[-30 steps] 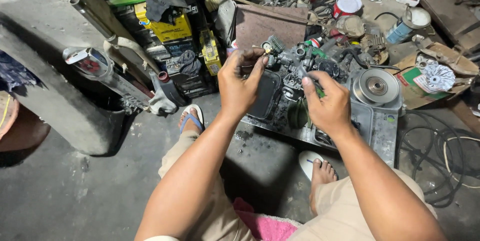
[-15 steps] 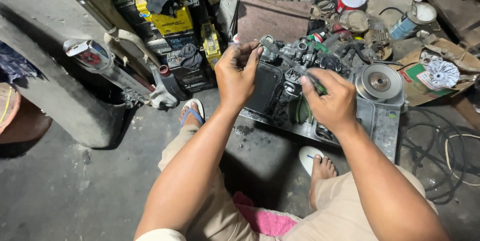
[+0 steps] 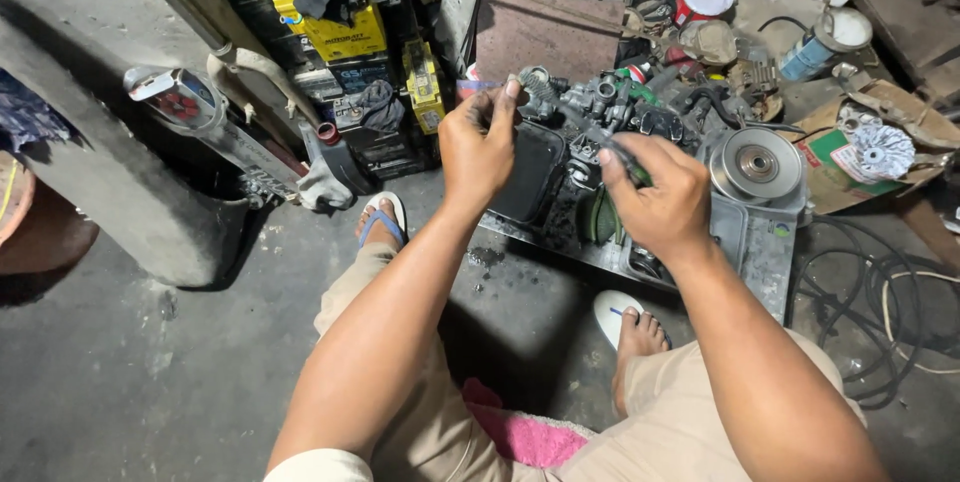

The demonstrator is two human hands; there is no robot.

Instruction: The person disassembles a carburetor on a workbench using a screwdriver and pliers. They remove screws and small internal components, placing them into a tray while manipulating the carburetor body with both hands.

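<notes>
We had the engine block point(image 3: 640, 192) on the floor between our feet, still well short of done. Left hand point(image 3: 478, 147) was curled, fingertips pinched on a small part at the top of the carburettor assembly point(image 3: 590, 102); we couldn't tell exactly what part. Right hand point(image 3: 655, 192) was closed around a green-handled screwdriver point(image 3: 625, 162), its shaft angled up-left into the same assembly.

Judging by the layout: side cover was off, the pulley point(image 3: 757, 164) was exposed on the right, and a black tray point(image 3: 530, 177) sat just beside the block under the left hand. A white fan wheel point(image 3: 880, 150) lay apart on cardboard. So strip-down looked partway through; carb was still mounted, with hoses still on it. Batteries point(image 3: 345, 37) were stacked behind, untouched.
</notes>
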